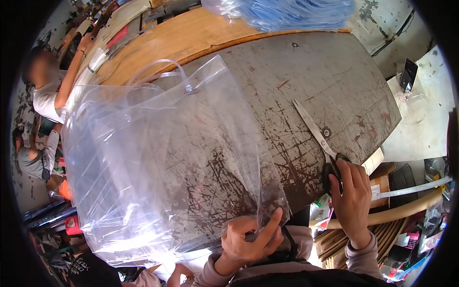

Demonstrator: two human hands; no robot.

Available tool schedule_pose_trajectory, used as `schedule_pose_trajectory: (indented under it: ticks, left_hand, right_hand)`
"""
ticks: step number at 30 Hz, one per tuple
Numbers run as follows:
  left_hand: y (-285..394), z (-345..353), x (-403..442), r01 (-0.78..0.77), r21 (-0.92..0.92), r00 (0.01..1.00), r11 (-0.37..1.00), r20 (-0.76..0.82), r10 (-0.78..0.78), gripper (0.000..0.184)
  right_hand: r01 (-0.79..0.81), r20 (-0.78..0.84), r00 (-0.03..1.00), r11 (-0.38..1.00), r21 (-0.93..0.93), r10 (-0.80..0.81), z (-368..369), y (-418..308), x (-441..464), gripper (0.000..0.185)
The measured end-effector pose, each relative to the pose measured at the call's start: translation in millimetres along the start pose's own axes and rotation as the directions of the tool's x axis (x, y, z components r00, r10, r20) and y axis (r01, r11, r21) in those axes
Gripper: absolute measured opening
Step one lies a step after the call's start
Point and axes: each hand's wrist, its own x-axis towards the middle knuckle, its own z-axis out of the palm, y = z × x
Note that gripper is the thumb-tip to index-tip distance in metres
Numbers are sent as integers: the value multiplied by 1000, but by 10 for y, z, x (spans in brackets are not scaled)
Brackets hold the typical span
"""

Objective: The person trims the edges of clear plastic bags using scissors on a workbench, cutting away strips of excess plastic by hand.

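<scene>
A large clear plastic bag (191, 138) with a tube-like clear handle lies across the left and middle of the worktable. My left hand (249, 239) is closed at the bag's near right corner, its index finger stretched along the edge and the other fingers curled. On the right, my right hand (353, 198) grips the black handles of a pair of scissors (316, 131). The scissors lie over the scratched metal top, blades pointing away from me and apart from the bag. Whether the blades are fully closed is hard to make out.
The scratched dark metal table (334, 71) meets a wooden board (191, 36) at the back. Bluish plastic sheets (296, 14) are heaped there. A phone (408, 75) stands at the right. Below it are cardboard rolls (382, 210) and clutter. Other people (48, 100) sit at the left.
</scene>
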Motion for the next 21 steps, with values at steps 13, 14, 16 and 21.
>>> schedule_pose_trajectory:
  ticks: [13,14,16,21]
  left_hand:
    - [-23,10,-14,-24,-12,1000,1000,-6,24,37]
    - [-17,6,-11,-25,-10,1000,1000,-14,25,37]
    - [-8,-2,-5,-16,1,1000,1000,-2,16,36]
    - [-17,0,0,-34,3,999,999,7,34,35]
  right_hand:
    - [819,-159,572,569,69,-804,-38,-205,224,21]
    - [823,-162,567,565,64,-808,-32,-201,237,21]
    - [839,-163,542,543,47,-824,-17,-201,247,22]
    - [831,-135,556,551,80,-820,-16,-211,298,15]
